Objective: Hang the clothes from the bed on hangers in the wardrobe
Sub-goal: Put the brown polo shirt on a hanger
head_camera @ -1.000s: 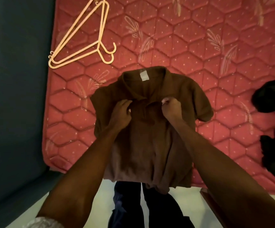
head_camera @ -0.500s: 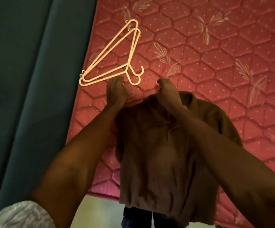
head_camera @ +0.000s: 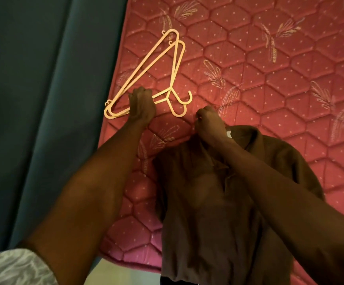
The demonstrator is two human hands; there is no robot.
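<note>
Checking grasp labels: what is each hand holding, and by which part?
Left hand grips the hangers by a lower bar; right hand holds the brown shirt at its collar.

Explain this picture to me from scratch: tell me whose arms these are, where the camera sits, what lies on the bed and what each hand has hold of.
There is no machine here. A person wears a camera on the head, so you look forward and down along their two bare arms. The surface is a bed with a red quilted mattress. On it lie two pale hangers, stacked one on the other, and a brown shirt with a collar, its lower end hanging over the mattress edge. The left hand has its fingers curled over the hangers' lower bar. The right hand grips the shirt at the collar. The dark strip at the left is too dim to name.
</note>
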